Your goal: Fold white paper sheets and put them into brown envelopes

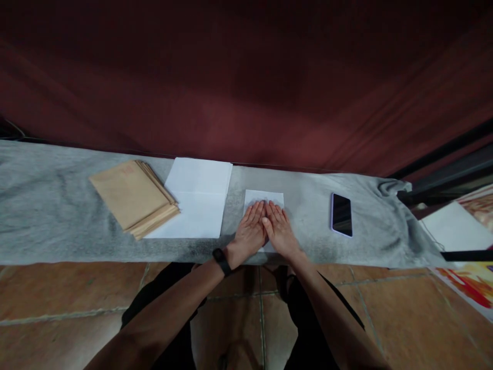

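Observation:
Both my hands lie flat on a small white sheet of paper (264,195), which looks folded, though I cannot be sure. My left hand (251,226), below a black wristband, presses down with its fingers stretched out. Beside it, my right hand (280,228) rests palm down, its thumb touching the left hand and its fingers extended. The hands cover most of the sheet; its far edge and a strip near the bench's front edge show. To the left lies a stack of larger white paper (196,205) with a crease across it.
A fanned stack of brown envelopes (131,192) overlaps the white stack's left side. On the right lies a phone (341,215) with a dark screen. Grey cloth (308,205) covers the narrow bench. Behind it rises a dark red surface (246,118). Printed sheets (472,282) lie at far right.

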Demonstrator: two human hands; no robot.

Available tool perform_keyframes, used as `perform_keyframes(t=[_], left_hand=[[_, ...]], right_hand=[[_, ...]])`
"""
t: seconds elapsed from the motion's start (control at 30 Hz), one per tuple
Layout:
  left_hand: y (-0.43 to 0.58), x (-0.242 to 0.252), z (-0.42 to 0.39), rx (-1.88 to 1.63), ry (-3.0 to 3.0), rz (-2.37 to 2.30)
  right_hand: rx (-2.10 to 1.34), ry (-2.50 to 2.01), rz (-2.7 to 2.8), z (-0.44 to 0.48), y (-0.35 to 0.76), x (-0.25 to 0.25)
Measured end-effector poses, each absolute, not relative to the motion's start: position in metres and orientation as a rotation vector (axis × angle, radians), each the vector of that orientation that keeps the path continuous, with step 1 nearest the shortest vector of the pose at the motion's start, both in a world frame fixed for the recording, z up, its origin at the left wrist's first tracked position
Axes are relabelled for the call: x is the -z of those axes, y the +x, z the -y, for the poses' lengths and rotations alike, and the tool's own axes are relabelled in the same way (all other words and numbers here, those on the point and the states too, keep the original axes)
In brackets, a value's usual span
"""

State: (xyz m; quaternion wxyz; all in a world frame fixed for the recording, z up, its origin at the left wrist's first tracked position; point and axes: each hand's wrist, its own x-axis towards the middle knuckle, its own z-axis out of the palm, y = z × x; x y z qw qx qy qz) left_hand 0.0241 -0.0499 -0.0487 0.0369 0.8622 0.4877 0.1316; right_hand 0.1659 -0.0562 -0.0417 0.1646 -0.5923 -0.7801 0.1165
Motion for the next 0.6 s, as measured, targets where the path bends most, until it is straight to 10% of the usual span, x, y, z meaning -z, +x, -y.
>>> perform_keyframes(t=[0.6], left_hand=[[0.013, 0.052, 0.016, -0.312, 2.501, -1.782]], right_hand=[[0.049, -1.884, 2.179, 0.026, 0.181, 0.071]])
